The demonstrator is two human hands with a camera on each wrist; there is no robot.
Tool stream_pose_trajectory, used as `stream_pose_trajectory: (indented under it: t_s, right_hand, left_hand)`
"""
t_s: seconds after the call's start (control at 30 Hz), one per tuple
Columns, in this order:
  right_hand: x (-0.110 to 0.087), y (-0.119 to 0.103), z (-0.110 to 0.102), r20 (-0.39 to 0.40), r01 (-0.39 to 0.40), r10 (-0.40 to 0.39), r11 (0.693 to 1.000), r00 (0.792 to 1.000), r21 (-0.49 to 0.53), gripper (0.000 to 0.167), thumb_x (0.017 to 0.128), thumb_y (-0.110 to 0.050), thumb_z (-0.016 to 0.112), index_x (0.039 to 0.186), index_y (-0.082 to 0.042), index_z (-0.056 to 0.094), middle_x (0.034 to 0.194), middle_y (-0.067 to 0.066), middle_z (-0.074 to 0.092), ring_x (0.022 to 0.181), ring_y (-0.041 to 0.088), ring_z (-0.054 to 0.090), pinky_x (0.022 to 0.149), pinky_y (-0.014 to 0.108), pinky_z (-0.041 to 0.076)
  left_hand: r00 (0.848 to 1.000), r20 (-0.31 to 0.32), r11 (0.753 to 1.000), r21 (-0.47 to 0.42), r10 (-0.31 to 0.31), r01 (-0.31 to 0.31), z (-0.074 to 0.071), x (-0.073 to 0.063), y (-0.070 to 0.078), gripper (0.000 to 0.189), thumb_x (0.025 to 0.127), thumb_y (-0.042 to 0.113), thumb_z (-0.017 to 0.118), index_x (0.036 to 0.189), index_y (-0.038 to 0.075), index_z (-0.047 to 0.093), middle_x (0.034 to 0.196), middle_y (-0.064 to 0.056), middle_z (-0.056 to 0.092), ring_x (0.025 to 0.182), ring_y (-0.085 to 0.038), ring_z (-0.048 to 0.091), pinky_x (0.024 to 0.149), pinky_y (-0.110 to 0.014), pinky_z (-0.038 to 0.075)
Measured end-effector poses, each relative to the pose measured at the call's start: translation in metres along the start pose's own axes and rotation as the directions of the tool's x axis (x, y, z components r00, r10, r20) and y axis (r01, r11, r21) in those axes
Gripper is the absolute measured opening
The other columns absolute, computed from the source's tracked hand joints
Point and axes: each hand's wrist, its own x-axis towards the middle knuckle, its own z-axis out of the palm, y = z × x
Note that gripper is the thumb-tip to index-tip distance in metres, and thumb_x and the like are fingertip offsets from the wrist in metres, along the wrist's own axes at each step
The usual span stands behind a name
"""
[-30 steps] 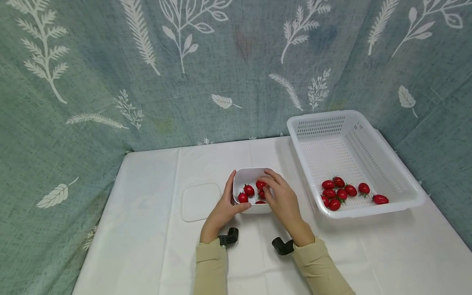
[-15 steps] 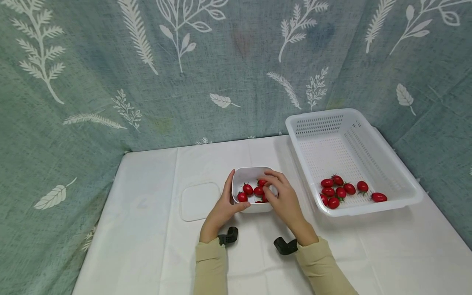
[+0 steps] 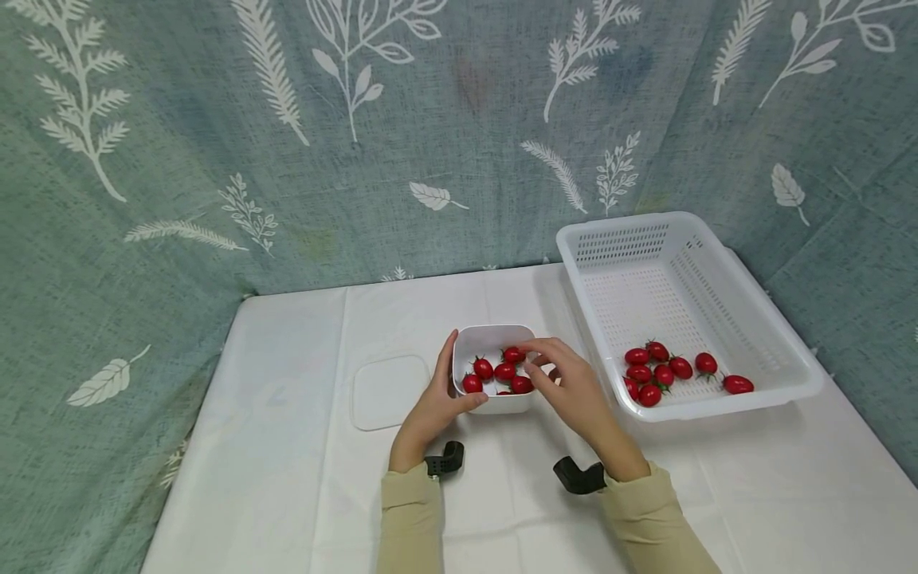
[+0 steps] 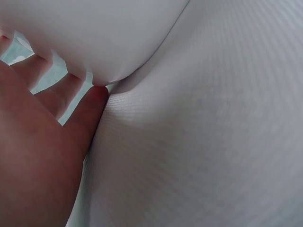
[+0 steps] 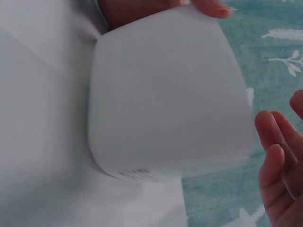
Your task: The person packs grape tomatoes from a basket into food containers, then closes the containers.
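Note:
A small white square container [image 3: 496,405] stands on the table with several red cherry tomatoes [image 3: 484,369] inside. My left hand [image 3: 433,408] grips its left side, fingers along the outer wall and thumb at the near rim. In the left wrist view the left hand's fingertips reach under the container's curved wall [image 4: 109,38]. Over the container's right rim is my right hand [image 3: 576,392], fingers loosely bent and nothing held. The right wrist view has the right hand [image 5: 284,165] beside the container's wall [image 5: 165,99], apart from it.
A flat, whitish square lid [image 3: 390,392] lies left of the container. At the right stands a large white perforated basket [image 3: 631,299] with several cherry tomatoes [image 3: 663,375] at its near end. A green leaf-patterned curtain [image 3: 445,143] hangs behind the white-covered table [image 3: 272,430].
My right hand has let go of a cherry tomato in the container and moved right, back over the rim, uncovering more tomatoes. My left hand has stayed on the container.

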Motion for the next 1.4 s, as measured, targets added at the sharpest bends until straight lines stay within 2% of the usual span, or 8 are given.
stream_pose_trajectory:
  t_s: [0.1, 0.27, 0.4, 0.7, 0.93, 1.1, 1.27, 1.4]
  right_hand:
    - [-0.001, -0.003, -0.011, 0.041, 0.004, -0.004, 1.000, 0.999, 0.006, 0.028, 0.088, -0.020, 0.057, 0.116, -0.018, 0.057, 0.109, -0.004, 0.056, 0.087, 0.008, 0.055, 0.064, 0.026, 0.047]
    - [-0.004, -0.006, -0.030, 0.073, -0.007, 0.011, 0.999, 0.997, -0.048, 0.029, 0.087, -0.024, 0.058, 0.116, -0.026, 0.056, 0.111, -0.012, 0.054, 0.088, 0.003, 0.054, 0.068, 0.025, 0.047]
    - [-0.006, -0.003, -0.044, 0.059, -0.039, 0.045, 0.994, 0.997, -0.100, 0.030, 0.087, -0.026, 0.059, 0.116, -0.028, 0.056, 0.111, -0.013, 0.054, 0.089, 0.002, 0.054, 0.069, 0.027, 0.047]
    - [-0.011, 0.016, -0.070, -0.004, -0.080, 0.081, 0.984, 0.997, -0.161, 0.030, 0.088, -0.025, 0.057, 0.118, -0.019, 0.057, 0.110, -0.007, 0.056, 0.089, 0.008, 0.056, 0.070, 0.032, 0.047]
    - [-0.018, 0.029, -0.090, -0.054, -0.114, 0.104, 0.968, 0.993, -0.225, 0.030, 0.088, -0.022, 0.057, 0.117, -0.019, 0.057, 0.111, -0.002, 0.056, 0.087, 0.013, 0.057, 0.070, 0.027, 0.047]
    - [-0.023, 0.037, -0.100, -0.053, -0.142, 0.132, 0.960, 0.990, -0.243, 0.031, 0.088, -0.022, 0.057, 0.119, -0.018, 0.056, 0.111, 0.000, 0.056, 0.086, 0.015, 0.057, 0.072, 0.028, 0.048]
    - [-0.027, 0.043, -0.110, -0.046, -0.169, 0.163, 0.953, 0.986, -0.250, 0.035, 0.089, -0.022, 0.056, 0.123, -0.018, 0.052, 0.109, -0.001, 0.057, 0.088, 0.013, 0.056, 0.073, 0.020, 0.045]
    - [-0.031, 0.049, -0.119, -0.040, -0.153, 0.148, 0.948, 0.988, -0.279, 0.033, 0.089, -0.020, 0.056, 0.121, -0.014, 0.053, 0.109, 0.002, 0.057, 0.090, 0.016, 0.055, 0.074, 0.027, 0.045]
  left_hand:
    - [1.000, -0.001, 1.000, 0.008, -0.004, 0.004, 0.000, 0.000, 0.000, 0.096, 0.075, 0.023, 0.071, 0.143, 0.033, 0.004, 0.146, 0.002, 0.012, 0.132, -0.023, 0.014, 0.103, -0.047, 0.016]
    - [1.000, 0.004, 1.000, 0.003, 0.001, -0.001, 0.000, 0.000, 0.001, 0.094, 0.077, 0.015, 0.068, 0.143, 0.032, 0.004, 0.146, -0.002, 0.013, 0.131, -0.025, 0.014, 0.103, -0.048, 0.017]
    - [1.000, 0.008, 1.000, -0.010, 0.003, -0.003, -0.001, 0.000, 0.001, 0.094, 0.077, 0.013, 0.068, 0.143, 0.031, 0.003, 0.146, -0.003, 0.014, 0.131, -0.026, 0.015, 0.103, -0.048, 0.017]
    - [1.000, 0.006, 1.000, -0.008, 0.011, -0.011, -0.002, 0.000, 0.001, 0.094, 0.077, 0.015, 0.068, 0.143, 0.031, 0.003, 0.147, 0.000, 0.011, 0.133, -0.023, 0.012, 0.104, -0.048, 0.013]
    - [1.000, 0.011, 1.000, -0.010, 0.003, -0.003, -0.002, -0.001, 0.003, 0.094, 0.077, 0.014, 0.068, 0.143, 0.031, 0.003, 0.146, 0.000, 0.012, 0.132, -0.025, 0.013, 0.104, -0.048, 0.015]
    - [1.000, 0.010, 1.000, -0.001, 0.003, -0.003, -0.002, -0.001, 0.003, 0.096, 0.076, 0.020, 0.070, 0.143, 0.032, 0.002, 0.147, 0.000, 0.011, 0.133, -0.024, 0.012, 0.104, -0.048, 0.013]
    - [1.000, 0.016, 1.000, -0.007, 0.010, -0.010, -0.002, -0.001, 0.002, 0.095, 0.077, 0.015, 0.068, 0.143, 0.030, 0.002, 0.146, -0.001, 0.012, 0.132, -0.025, 0.013, 0.104, -0.048, 0.014]
    - [1.000, 0.018, 1.000, -0.019, 0.010, -0.009, -0.002, -0.001, 0.001, 0.095, 0.077, 0.010, 0.067, 0.143, 0.031, 0.002, 0.146, -0.002, 0.012, 0.131, -0.025, 0.015, 0.103, -0.048, 0.016]
